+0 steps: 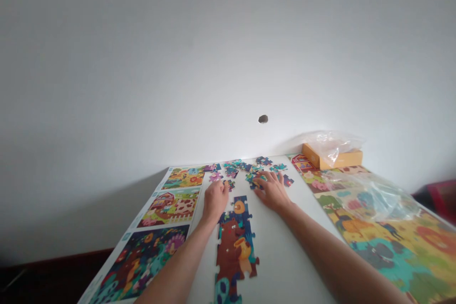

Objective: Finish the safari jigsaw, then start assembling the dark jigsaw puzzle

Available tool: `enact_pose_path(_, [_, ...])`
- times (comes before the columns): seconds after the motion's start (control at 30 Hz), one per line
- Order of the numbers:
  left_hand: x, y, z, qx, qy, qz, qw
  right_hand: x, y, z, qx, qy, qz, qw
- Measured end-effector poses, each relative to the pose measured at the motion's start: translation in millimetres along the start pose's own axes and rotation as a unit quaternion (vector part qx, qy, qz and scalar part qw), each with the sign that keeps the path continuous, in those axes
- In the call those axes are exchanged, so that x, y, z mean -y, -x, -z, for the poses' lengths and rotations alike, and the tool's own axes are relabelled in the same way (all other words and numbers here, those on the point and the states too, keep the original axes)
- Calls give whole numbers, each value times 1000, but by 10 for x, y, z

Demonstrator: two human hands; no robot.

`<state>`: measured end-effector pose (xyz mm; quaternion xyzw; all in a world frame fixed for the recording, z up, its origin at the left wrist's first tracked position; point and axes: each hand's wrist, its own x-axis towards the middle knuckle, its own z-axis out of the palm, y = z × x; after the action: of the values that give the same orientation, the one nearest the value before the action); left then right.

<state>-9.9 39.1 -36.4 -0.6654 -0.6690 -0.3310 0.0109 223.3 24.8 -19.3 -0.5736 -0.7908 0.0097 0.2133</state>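
A partly joined jigsaw puzzle (233,247) with a brown bear holding a yellow jar lies on the white table between my forearms. My left hand (215,198) is closed just above the joined strip's top left, its fingertips pinching a small dark puzzle piece (231,185). To the right, my right hand (272,191) spreads its fingers over loose puzzle pieces (252,178), touching some of them. Several more loose pieces (263,160) are scattered beyond both hands, close to the wall.
A picture sheet (171,209) with farm, safari and night scenes lies along the left. On the right are another printed animal picture (388,251), a crumpled clear plastic bag (388,204) and a yellow box (342,159) with clear plastic on top. A white wall (213,80) rises behind.
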Motion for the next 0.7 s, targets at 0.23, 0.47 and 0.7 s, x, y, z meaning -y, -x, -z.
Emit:
enact_pose_path(0.23, [2, 70, 24, 26, 21, 23, 999, 26, 105, 21, 5, -15, 6, 1000])
enact_pose_path(0.47, [-69, 57, 84, 22, 64, 82, 994, 51, 54, 11, 29, -60, 8, 998])
enact_pose_path(0.7, [-52, 115, 20, 21, 181, 100, 978, 60, -11, -110, 8, -94, 12, 996])
